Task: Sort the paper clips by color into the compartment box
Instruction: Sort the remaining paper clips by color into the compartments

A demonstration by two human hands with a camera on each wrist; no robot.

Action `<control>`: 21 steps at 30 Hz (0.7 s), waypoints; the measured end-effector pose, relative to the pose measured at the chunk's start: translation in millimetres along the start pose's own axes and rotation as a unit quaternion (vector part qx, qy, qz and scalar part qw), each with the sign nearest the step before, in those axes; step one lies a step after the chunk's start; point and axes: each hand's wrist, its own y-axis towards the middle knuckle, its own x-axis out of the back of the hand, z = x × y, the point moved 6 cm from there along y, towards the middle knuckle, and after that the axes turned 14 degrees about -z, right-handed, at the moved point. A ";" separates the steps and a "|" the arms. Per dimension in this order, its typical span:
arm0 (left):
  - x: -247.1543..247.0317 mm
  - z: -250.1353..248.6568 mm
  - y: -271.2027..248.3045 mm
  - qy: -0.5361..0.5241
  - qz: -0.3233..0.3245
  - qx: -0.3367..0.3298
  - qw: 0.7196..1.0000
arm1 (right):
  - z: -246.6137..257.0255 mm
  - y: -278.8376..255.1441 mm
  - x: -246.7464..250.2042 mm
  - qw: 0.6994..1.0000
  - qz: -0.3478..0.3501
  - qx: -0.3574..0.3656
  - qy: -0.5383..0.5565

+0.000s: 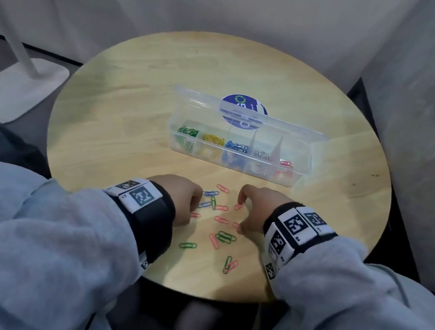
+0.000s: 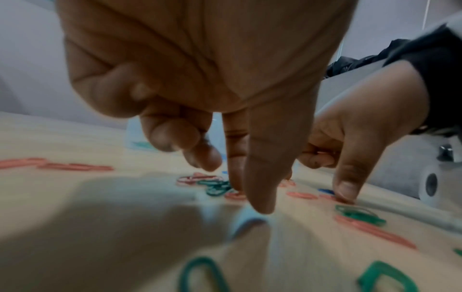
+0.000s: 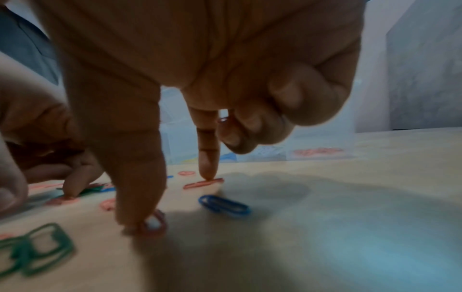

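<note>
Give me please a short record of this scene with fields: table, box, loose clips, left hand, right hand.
table: round wooden top
box: clear compartment box, lid open; from left it holds green, yellow, blue, silver, pink clips
loose clips: pink, green and blue paper clips scattered on the table between the hands
left hand: left hand low over the clips, fingertips down among them; a grip cannot be told
right hand: right hand, forefinger on a pink clip, thumb on another pink clip
</note>
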 end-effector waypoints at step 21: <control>58.4 50.9 -6.8 -0.514 -0.064 0.129 0.846 | 8.2 2.7 -11.7 0.996 0.068 -0.012 -0.051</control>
